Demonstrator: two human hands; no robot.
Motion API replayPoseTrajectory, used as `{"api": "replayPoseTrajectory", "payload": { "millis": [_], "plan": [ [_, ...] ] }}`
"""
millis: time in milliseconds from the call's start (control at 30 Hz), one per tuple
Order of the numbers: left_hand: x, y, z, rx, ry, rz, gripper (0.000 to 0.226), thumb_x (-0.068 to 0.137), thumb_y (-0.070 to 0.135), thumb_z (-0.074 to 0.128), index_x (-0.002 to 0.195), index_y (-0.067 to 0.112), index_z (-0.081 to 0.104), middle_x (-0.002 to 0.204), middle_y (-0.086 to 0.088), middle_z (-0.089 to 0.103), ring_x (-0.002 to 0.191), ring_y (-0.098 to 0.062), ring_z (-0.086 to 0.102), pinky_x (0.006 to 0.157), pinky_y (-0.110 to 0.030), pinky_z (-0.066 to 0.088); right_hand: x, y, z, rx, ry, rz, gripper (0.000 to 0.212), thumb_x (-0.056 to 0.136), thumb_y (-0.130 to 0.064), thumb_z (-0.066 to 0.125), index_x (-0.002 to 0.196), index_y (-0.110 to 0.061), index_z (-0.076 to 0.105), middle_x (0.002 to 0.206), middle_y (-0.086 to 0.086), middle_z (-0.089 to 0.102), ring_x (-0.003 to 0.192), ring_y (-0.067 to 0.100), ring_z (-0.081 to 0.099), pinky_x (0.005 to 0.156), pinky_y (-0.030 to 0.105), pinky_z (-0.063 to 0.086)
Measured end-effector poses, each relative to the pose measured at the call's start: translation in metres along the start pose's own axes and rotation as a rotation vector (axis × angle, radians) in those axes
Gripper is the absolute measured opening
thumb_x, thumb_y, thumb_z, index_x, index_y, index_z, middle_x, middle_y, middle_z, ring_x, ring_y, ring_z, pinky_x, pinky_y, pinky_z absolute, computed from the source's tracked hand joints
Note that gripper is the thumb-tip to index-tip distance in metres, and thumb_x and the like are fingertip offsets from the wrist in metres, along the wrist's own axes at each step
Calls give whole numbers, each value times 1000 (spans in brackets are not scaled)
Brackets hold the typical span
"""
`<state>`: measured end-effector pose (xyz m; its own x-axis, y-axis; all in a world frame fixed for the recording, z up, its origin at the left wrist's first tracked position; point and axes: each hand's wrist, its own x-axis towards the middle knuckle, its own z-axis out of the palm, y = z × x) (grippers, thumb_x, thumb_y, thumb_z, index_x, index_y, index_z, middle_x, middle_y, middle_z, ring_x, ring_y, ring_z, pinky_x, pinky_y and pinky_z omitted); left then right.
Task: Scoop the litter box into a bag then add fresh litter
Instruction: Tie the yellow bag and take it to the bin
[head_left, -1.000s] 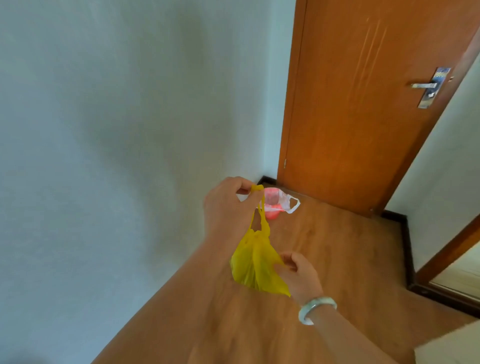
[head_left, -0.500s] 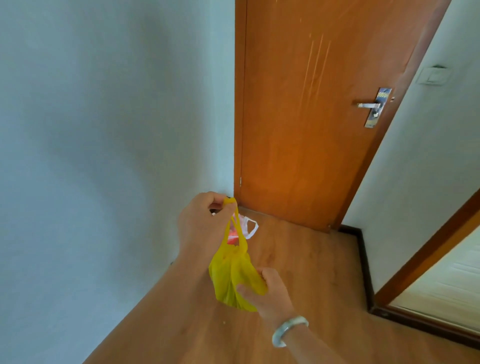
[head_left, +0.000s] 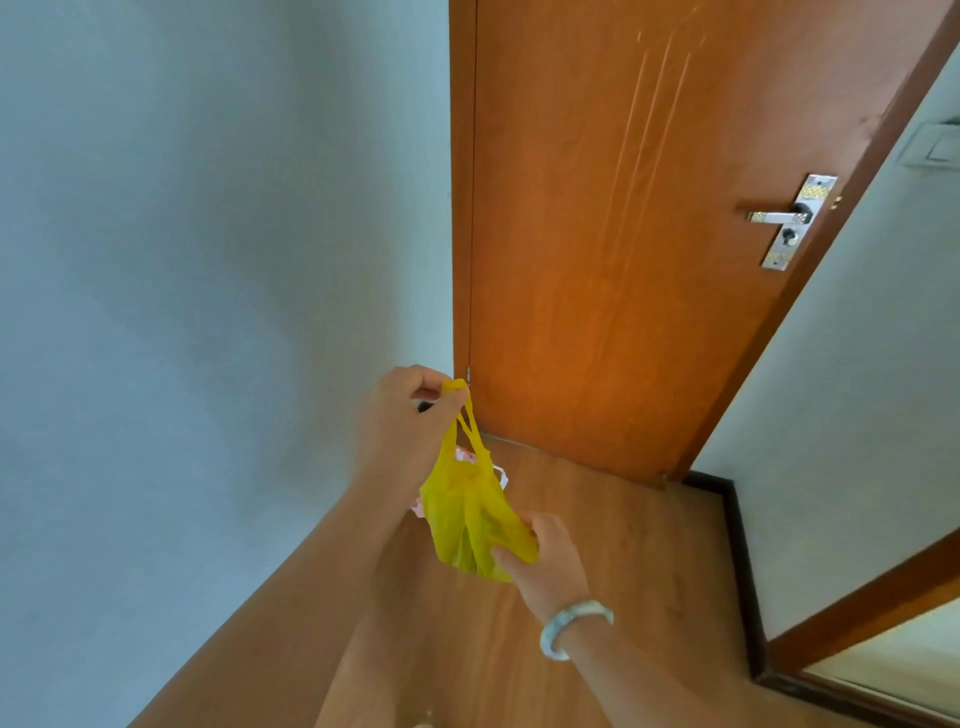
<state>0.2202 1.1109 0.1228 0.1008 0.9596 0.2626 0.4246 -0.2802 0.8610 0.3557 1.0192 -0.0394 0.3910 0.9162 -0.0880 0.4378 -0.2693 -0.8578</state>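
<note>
To the left of the left hand (head_left: 405, 426), a plain pale wall (head_left: 182, 312), meeting the wooden floor (head_left: 623, 561) lower down. Left hand held up level with the foot of the door frame, thumb and curled fingers pinching the two handle loops of a yellow plastic bag (head_left: 467, 514) at their very top. Hanging straight below that pinch, the bag: thin, crumpled, translucent, contents impossible to make out. Just behind the bag, low near the corner, scraps of a white and red thing (head_left: 500, 474), mostly covered; cannot tell what.

Below and to the right of the left hand, the right hand (head_left: 550, 566), fingers and thumb curled round the bag's bottom corner, gripping a bunch of the plastic. On the right wrist, a pale green bangle (head_left: 574, 623).

Above and to the right of both hands, a closed orange-brown wooden door (head_left: 623, 234), with a silver lever handle (head_left: 779, 215) high on its right side. Right of the right hand, a dark skirting board (head_left: 737, 545) along a white wall (head_left: 857, 415), with a light switch (head_left: 935, 148) far above. Farthest right and low, a second wooden door frame (head_left: 883, 597), with a paler floor beyond.
</note>
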Motion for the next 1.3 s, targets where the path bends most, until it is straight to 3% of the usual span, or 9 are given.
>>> {"api": "replayPoseTrajectory", "payload": {
  "millis": [133, 233, 333, 500, 600, 700, 867, 1067, 1300],
  "plan": [
    [60, -26, 19, -33, -76, 22, 11, 85, 22, 65, 83, 12, 69, 87, 3, 67, 80, -1, 59, 61, 0, 37, 57, -1, 15, 21, 24, 55, 37, 79, -32, 66, 113, -23, 55, 107, -8, 52, 101, 10, 51, 83, 25, 44],
    [102, -46, 31, -49, -112, -4, 7, 84, 22, 67, 77, 21, 67, 83, 7, 66, 82, -5, 61, 69, -10, 42, 97, -2, 31, 36, 35, 99, 36, 79, -31, 67, 112, -23, 55, 104, -10, 53, 100, 10, 51, 85, 27, 46],
    [138, -65, 40, -20, -117, 10, 18, 82, 22, 69, 70, 34, 61, 78, 16, 63, 81, -7, 61, 74, -22, 46, 136, -8, 46, 32, 41, 107, 32, 79, -26, 68, 108, -23, 56, 96, -14, 51, 96, 9, 52, 78, 17, 41],
    [196, -92, 58, -7, -103, -31, 22, 80, 22, 70, 66, 35, 60, 74, 19, 62, 77, 1, 60, 71, -17, 44, 203, -12, 61, 41, -22, 127, 27, 79, -23, 68, 100, -30, 53, 94, -17, 52, 89, 1, 53, 65, 5, 40],
    [226, -107, 71, 0, -94, -61, 23, 80, 22, 71, 66, 36, 60, 72, 20, 61, 75, 5, 59, 71, -17, 44, 241, -8, 71, 41, -65, 136, 32, 70, -36, 69, 98, -31, 54, 99, -9, 54, 94, 6, 54, 67, 4, 37],
    [254, -124, 85, 9, -67, -102, 26, 80, 20, 71, 65, 38, 59, 74, 20, 61, 79, 0, 61, 73, -20, 46, 282, 1, 82, 14, -84, 119, 47, 53, -58, 56, 91, -32, 53, 91, -6, 55, 81, 1, 52, 67, 2, 36],
    [296, -151, 114, 31, 34, -182, 18, 78, 22, 72, 69, 34, 64, 79, 15, 66, 81, -5, 62, 80, -33, 51, 354, 21, 102, -45, -219, 76, 36, 74, -30, 75, 104, -16, 59, 100, -6, 54, 93, 11, 54, 73, 6, 38],
    [340, -183, 154, 26, 120, -249, 11, 72, 37, 64, 65, 42, 57, 78, 15, 66, 79, -1, 60, 91, -44, 46, 435, 42, 129, -77, -334, 23, 35, 73, -32, 77, 100, -16, 62, 101, -2, 56, 95, 14, 54, 82, 25, 45],
    [367, -262, 195, -1, 139, -334, 7, 74, 39, 62, 69, 42, 59, 79, 19, 63, 81, -1, 59, 94, -49, 45, 494, 89, 170, -170, -377, 52, 39, 74, -23, 76, 107, -11, 60, 104, 3, 55, 95, 16, 52, 75, 16, 35]
  ]
}}
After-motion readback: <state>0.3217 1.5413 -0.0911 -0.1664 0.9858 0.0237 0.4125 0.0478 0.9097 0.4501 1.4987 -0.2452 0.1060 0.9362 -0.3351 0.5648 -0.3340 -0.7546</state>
